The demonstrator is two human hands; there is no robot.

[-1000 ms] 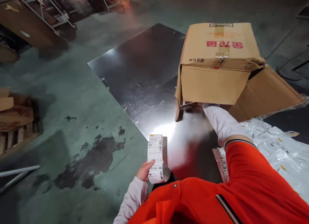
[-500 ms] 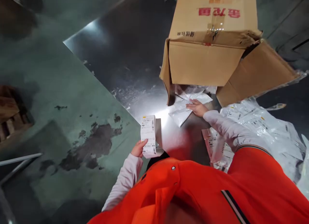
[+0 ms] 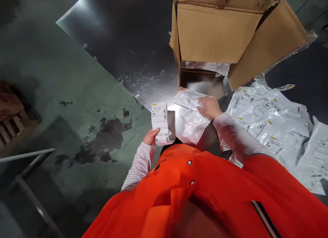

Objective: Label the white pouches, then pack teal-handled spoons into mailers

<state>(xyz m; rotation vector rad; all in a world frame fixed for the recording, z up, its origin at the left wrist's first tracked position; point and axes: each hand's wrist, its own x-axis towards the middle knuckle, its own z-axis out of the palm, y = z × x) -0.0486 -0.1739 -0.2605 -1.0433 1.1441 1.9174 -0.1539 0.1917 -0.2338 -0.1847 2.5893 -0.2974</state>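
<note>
My left hand [image 3: 151, 136] is closed around a folded stack of printed shipping labels [image 3: 160, 120], thumb on top, near the table's edge. My right hand [image 3: 210, 107] grips the upper right of a clear plastic mailing bag [image 3: 194, 123] with white paper and print inside; part of the bag is under my fingers. The bag lies on the metal table just below the opening of a cardboard box [image 3: 212, 33]. The box lies on its side with its flaps spread. Inside its mouth shows another plastic bag [image 3: 205, 65].
A heap of labelled plastic mailing bags [image 3: 271, 118] spreads over the right of the table. The dark metal table [image 3: 123, 43] has a straight edge on the left. Beyond it on the floor are a wooden pallet [image 3: 17, 125] and a metal frame [image 3: 33, 193].
My right hand has drawn the mailing bag out of the box mouth, toward my body. The label stack stays in my left hand. The view has shifted, so the box sits higher.
</note>
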